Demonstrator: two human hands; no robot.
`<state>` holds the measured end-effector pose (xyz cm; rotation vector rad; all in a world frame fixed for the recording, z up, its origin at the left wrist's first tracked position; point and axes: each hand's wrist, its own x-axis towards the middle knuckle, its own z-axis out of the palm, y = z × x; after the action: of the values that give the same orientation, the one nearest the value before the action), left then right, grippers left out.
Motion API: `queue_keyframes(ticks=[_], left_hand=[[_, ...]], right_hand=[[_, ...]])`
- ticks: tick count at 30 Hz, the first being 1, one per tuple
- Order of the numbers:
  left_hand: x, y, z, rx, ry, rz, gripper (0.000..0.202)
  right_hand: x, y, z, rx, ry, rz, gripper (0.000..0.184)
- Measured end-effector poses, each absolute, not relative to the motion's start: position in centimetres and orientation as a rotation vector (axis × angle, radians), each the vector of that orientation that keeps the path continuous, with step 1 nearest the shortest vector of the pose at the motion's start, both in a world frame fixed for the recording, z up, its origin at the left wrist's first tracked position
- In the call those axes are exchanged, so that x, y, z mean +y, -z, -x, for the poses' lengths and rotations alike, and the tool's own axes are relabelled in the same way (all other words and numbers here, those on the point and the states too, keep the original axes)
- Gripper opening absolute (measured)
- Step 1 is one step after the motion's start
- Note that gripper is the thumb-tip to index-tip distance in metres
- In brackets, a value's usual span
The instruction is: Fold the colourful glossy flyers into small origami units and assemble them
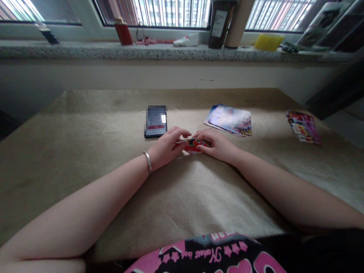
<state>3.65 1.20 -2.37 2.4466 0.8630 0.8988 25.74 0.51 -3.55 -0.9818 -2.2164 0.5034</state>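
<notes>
Between my two hands, over the middle of the table, is a small red printed piece of paper (pixel 193 146), partly folded or bent, with green and black figures on it. My left hand (pixel 168 147), with a silver bangle at the wrist, pinches its left end between thumb and fingers. From the other side, my right hand (pixel 218 145) grips the right end, thumb toward me. Fingers cover much of the paper, so its full shape is hidden. A black phone (pixel 156 123) lies just beyond my left hand. Glossy printed sheets (pixel 231 118) lie past my right hand.
Several red and purple printed paper pieces (pixel 304 128) lie overlapped at the table's right. A tan cover (pixel 93 125) spreads over the table. Behind it, the stone windowsill (pixel 91 51) carries a red container (pixel 123 32), a dark bottle (pixel 220 24) and a yellow block (pixel 269 42).
</notes>
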Motion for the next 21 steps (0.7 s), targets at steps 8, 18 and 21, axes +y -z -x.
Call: queue_keyframes(ticks=[8, 18, 21], left_hand=[[1.9, 2.4, -3.2, 0.761, -0.893, -2.808, 0.015], [1.8, 1.5, -2.7, 0.551, -0.745, -3.259, 0.019], [1.9, 1.8, -2.8, 0.634, -0.631, -3.234, 0.018]], right_hand=[[0.1, 2.8, -25.9, -2.250, -0.230, 0.908, 0.003], [-0.2, 2.3, -26.3, -2.449, 0.194, 0.756, 0.009], [0.1, 2.5, -26.3, -2.496, 0.169, 0.763, 0.009]])
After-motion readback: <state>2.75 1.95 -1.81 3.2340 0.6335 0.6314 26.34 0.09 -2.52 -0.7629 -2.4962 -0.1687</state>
